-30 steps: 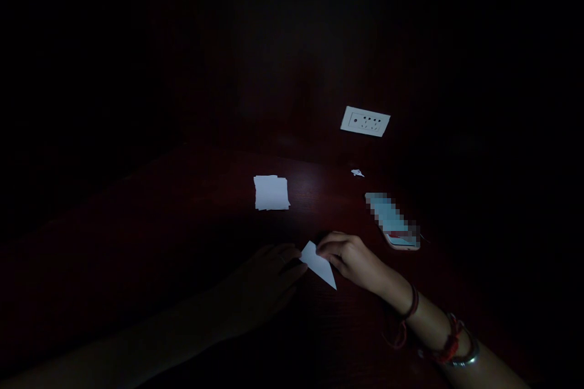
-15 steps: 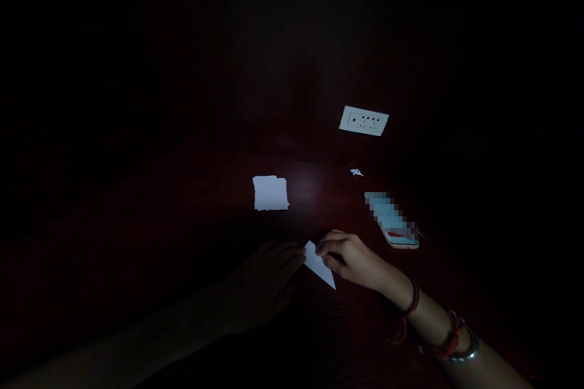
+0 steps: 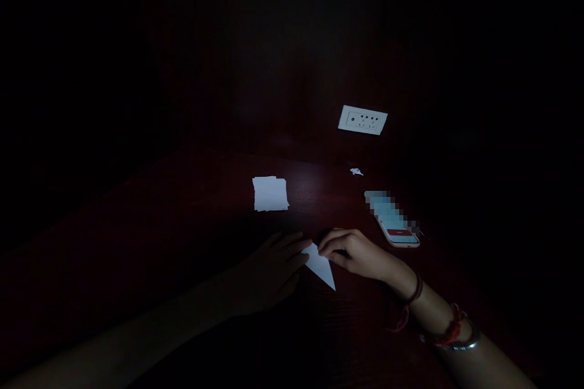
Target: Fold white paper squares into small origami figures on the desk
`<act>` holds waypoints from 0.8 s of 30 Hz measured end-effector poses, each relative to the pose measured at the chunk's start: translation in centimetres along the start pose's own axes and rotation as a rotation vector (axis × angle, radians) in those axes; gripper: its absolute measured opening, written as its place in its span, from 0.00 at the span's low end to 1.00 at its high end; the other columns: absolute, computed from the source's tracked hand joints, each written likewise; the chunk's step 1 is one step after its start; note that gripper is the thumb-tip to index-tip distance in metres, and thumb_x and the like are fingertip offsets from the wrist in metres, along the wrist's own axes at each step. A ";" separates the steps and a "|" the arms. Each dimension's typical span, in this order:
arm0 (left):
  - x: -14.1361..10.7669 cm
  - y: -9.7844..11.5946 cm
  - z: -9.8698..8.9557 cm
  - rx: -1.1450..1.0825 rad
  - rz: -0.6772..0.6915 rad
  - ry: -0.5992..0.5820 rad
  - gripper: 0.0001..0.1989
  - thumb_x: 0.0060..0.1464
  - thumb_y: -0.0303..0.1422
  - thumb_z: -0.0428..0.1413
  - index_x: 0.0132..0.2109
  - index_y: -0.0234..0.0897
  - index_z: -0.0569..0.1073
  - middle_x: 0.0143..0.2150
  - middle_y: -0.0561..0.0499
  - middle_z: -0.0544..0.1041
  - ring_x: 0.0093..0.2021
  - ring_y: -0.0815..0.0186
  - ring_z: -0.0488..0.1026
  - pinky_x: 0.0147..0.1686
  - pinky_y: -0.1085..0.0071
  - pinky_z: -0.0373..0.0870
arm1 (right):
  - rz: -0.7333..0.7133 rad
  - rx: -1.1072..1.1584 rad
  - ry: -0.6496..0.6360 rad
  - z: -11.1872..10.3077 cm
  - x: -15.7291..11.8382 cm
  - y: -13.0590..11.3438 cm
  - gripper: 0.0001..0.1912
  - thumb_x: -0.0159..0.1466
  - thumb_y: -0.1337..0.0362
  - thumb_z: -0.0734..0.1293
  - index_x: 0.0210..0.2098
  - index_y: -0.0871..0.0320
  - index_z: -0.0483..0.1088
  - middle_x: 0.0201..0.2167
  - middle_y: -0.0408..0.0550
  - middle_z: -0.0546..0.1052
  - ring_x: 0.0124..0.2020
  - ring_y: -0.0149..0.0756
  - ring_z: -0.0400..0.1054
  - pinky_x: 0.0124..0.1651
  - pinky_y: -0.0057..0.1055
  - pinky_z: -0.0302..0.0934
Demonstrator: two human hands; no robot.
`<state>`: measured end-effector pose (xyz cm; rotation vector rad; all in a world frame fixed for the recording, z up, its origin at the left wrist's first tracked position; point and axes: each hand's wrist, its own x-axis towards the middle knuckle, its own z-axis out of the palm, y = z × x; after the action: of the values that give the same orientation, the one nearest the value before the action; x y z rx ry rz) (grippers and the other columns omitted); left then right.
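A folded white paper [image 3: 322, 268] with a pointed lower corner lies on the dark red table [image 3: 314, 194] between my hands. My left hand [image 3: 278, 264], in deep shadow, lies with its fingers spread, two fingertips on the paper's left edge. From the right, my right hand [image 3: 349, 252] bends its fingers together onto the paper's upper right edge, pinching or pressing it. Bracelets circle my right wrist and forearm.
A stack of white paper squares [image 3: 271, 193] lies beyond my hands. To the right is a phone [image 3: 393, 222] with a lit, partly blurred screen. Small white scraps [image 3: 356, 171] lie near the back, below a wall socket [image 3: 363, 120]. The surroundings are very dark.
My left hand has shifted slightly right and up, its fingertips further over the paper. My right hand's fingers have moved a little along the paper's edge. The phone's screen shows a fuller red bar.
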<state>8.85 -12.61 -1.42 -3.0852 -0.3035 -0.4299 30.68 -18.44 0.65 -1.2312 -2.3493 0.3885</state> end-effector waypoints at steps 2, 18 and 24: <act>0.3 0.2 -0.5 -0.017 -0.008 0.000 0.16 0.56 0.29 0.43 0.52 0.36 0.61 0.57 0.47 0.58 0.57 0.59 0.51 0.54 0.56 0.46 | -0.002 -0.006 0.001 0.0 0.0 0.0 0.10 0.57 0.75 0.60 0.34 0.60 0.71 0.35 0.48 0.72 0.38 0.30 0.66 0.43 0.27 0.60; 0.6 0.1 -0.4 0.016 0.011 0.024 0.20 0.55 0.28 0.43 0.56 0.37 0.56 0.56 0.48 0.59 0.58 0.60 0.50 0.55 0.58 0.45 | -0.020 -0.039 -0.029 -0.3 0.3 -0.3 0.11 0.56 0.76 0.60 0.35 0.61 0.70 0.35 0.48 0.73 0.39 0.30 0.65 0.43 0.28 0.60; 0.5 0.1 -0.3 -0.002 -0.006 0.045 0.20 0.56 0.30 0.43 0.56 0.37 0.57 0.56 0.47 0.59 0.56 0.60 0.53 0.54 0.57 0.46 | 0.013 -0.039 0.008 -0.2 0.2 -0.3 0.11 0.57 0.75 0.60 0.35 0.60 0.71 0.35 0.47 0.72 0.37 0.30 0.66 0.42 0.27 0.59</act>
<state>9.30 -12.65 -0.96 -3.0726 -0.3109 -0.5000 30.47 -18.50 1.00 -1.2638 -2.3535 0.3422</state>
